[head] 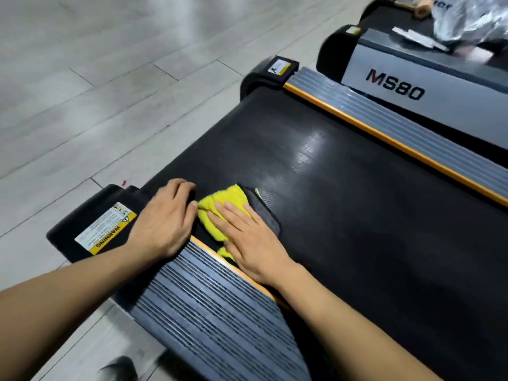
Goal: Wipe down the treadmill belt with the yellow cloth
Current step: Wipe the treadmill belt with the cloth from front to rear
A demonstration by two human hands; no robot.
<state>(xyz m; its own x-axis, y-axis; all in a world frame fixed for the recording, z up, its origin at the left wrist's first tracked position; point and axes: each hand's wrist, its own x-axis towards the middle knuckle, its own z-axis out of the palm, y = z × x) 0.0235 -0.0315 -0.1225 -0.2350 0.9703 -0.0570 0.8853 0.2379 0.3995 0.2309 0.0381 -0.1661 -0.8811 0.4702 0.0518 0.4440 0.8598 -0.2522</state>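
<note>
Cloth (220, 213), yellow, fuzzy and crumpled, lies on the black textured belt (343, 202). My right hand (247, 237) presses it with a flat, open grip; my left hand (165, 218) rests with relaxed fingers, holding nothing

head | worn, faces forward-down | close above treadmill belt (343, 215)

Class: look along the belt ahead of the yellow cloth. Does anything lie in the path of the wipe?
Nothing visible does. The right hand presses the cloth flat at the near corner, and the belt beyond it lies bare.
</note>
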